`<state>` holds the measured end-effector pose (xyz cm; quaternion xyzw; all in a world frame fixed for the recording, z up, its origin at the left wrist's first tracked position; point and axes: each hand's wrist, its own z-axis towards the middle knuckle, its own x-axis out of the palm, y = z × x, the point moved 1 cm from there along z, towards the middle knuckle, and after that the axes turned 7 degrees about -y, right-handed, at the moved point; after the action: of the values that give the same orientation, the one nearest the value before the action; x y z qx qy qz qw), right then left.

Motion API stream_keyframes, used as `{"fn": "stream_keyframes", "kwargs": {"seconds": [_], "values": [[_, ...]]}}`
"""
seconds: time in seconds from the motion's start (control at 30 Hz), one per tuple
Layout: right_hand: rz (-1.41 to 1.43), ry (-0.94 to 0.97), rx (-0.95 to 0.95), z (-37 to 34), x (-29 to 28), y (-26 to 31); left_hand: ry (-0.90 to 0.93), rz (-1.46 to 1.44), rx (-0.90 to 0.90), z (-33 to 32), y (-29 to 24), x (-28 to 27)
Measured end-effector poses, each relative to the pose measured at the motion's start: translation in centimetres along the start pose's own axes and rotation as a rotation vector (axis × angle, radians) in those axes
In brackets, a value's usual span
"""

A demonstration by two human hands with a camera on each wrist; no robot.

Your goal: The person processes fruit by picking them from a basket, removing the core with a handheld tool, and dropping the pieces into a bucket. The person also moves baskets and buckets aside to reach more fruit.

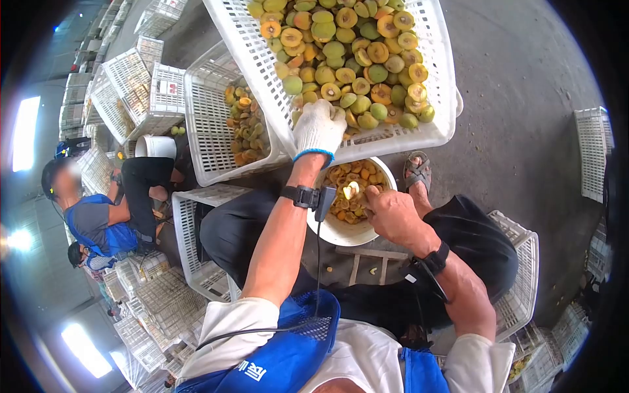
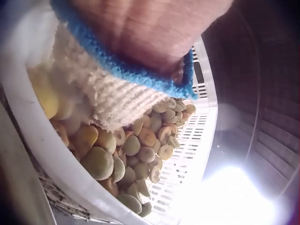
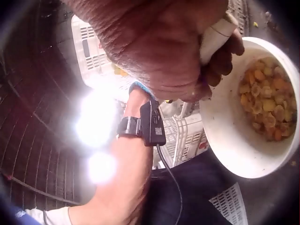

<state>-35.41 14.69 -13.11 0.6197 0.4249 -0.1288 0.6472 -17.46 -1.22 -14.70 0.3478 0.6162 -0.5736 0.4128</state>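
My left hand (image 1: 319, 126), in a white knitted glove with a blue cuff, is at the near side of a white crate (image 1: 443, 98) full of halved green-yellow fruit (image 1: 341, 56). Its fingers point down among the halves and are hidden, so I cannot tell whether they hold one. My bare right hand (image 1: 396, 215) is over the right rim of a white bucket (image 1: 319, 226). In the right wrist view its curled fingers grip a pale, handle-like piece (image 3: 218, 40). A whitish-yellow piece (image 1: 352, 190) shows just left of its thumb, over the fruit pieces (image 3: 268, 101) in the bucket.
Left of the full crate stands another white crate (image 1: 196, 124) with fruit halves. A seated person in a blue vest (image 1: 114, 229) works at the left beside a white pail (image 1: 156, 147). Stacked crates (image 1: 141, 85) stand behind. My sandalled foot (image 1: 417, 171) is right of the bucket.
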Motion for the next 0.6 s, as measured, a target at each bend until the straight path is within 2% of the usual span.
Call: {"fn": "stream_keyframes", "kwargs": {"seconds": [0.13, 0.27, 0.33, 0.4, 0.43, 0.5, 0.53, 0.6], "values": [[-0.075, 0.015, -0.069, -0.3, 1.0, -0.2, -0.103, -0.058, 0.060, -0.3, 0.2, 1.1], [-0.060, 0.027, -0.069, -0.2, 1.0, 0.0, -0.119, -0.135, 0.081, 0.3, 1.2, 0.7], [0.008, -0.087, -0.028, 0.2, 0.4, 0.2, 0.087, -0.009, 0.111, 0.5, 1.6, 0.6], [0.018, -0.088, 0.036, 1.0, -0.6, 0.9, 0.056, -0.002, 0.099, 0.2, 1.2, 0.2], [0.027, -0.092, 0.106, 1.4, -1.2, 1.2, 0.053, -0.110, 0.028, -0.1, 1.2, -0.1], [0.064, -0.108, 0.131, 1.7, -2.1, 1.7, 0.013, -0.353, -0.107, -1.1, 0.7, -1.4], [0.106, -0.127, 0.155, 1.7, -2.2, 1.9, 0.114, -0.620, -0.223, -1.3, 1.7, -1.3], [0.187, -0.168, 0.098, 1.7, -1.6, 1.5, 0.134, -1.010, -0.268, -3.7, 1.8, -3.6]]}}
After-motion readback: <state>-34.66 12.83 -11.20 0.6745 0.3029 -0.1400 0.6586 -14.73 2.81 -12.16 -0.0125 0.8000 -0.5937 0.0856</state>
